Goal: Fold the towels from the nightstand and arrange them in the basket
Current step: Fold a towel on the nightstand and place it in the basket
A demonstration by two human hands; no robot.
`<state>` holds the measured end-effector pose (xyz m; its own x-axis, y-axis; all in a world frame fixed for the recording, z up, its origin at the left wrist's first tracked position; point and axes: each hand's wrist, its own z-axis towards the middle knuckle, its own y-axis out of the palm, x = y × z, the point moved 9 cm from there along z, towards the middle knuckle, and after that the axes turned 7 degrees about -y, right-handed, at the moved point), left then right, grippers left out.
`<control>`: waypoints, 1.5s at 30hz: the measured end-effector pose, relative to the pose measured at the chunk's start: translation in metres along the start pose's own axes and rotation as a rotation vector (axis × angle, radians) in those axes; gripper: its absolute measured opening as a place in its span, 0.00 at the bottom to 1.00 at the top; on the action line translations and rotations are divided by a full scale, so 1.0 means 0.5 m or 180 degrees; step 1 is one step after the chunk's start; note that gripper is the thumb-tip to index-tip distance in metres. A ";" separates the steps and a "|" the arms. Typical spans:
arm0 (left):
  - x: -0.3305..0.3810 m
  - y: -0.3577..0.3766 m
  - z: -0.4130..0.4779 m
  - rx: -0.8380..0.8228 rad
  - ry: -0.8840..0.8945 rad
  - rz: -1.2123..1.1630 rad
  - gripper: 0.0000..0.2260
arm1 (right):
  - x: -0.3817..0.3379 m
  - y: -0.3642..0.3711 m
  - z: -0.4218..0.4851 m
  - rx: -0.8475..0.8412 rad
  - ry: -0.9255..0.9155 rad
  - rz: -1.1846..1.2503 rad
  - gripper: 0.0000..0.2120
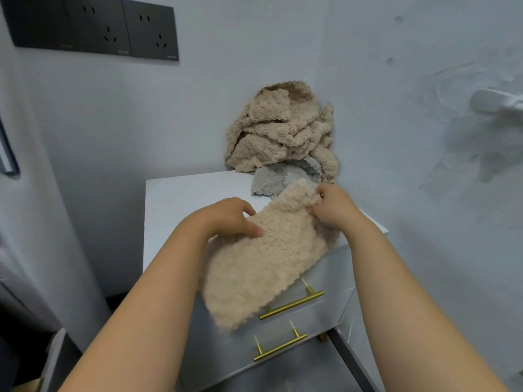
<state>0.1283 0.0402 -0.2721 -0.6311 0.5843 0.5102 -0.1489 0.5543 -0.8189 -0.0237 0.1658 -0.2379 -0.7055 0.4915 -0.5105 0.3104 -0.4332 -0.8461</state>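
Note:
A fluffy beige towel (254,267) hangs over the front edge of the white nightstand (181,199), held between both hands. My left hand (229,219) grips its left edge, thumb on top. My right hand (331,207) pinches its upper right corner. At the back corner of the nightstand, a heap of crumpled beige towels (283,128) leans against the wall. A grey towel (271,179) lies under the heap's front. No basket is in view.
The nightstand has two drawers with brass handles, the upper handle (291,305) and the lower handle (280,348). Walls close in behind and to the right. Dark wall sockets (93,26) sit at upper left. A white wall hook (495,103) sticks out at right.

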 end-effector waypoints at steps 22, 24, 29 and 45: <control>-0.009 -0.013 0.025 0.0718 0.0183 -0.2860 0.07 | 0.006 -0.012 0.004 -0.0098 -0.0046 0.0683 0.22; -0.023 0.009 0.037 0.0502 0.0007 -0.3014 0.07 | 0.016 -0.008 0.008 0.0005 0.0011 0.0851 0.17; -0.056 -0.004 0.059 0.0838 -0.0166 -0.2353 0.17 | 0.018 0.005 0.034 0.0302 0.0025 0.1093 0.15; -0.122 -0.089 0.140 0.1869 -0.0234 -0.1801 0.08 | 0.035 0.082 0.139 0.0618 0.0174 0.1674 0.09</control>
<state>0.1201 -0.0617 -0.2855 -0.3861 0.2576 0.8858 -0.8215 0.3408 -0.4572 -0.0675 0.1041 -0.2708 -0.4518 0.2079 -0.8676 0.4848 -0.7592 -0.4343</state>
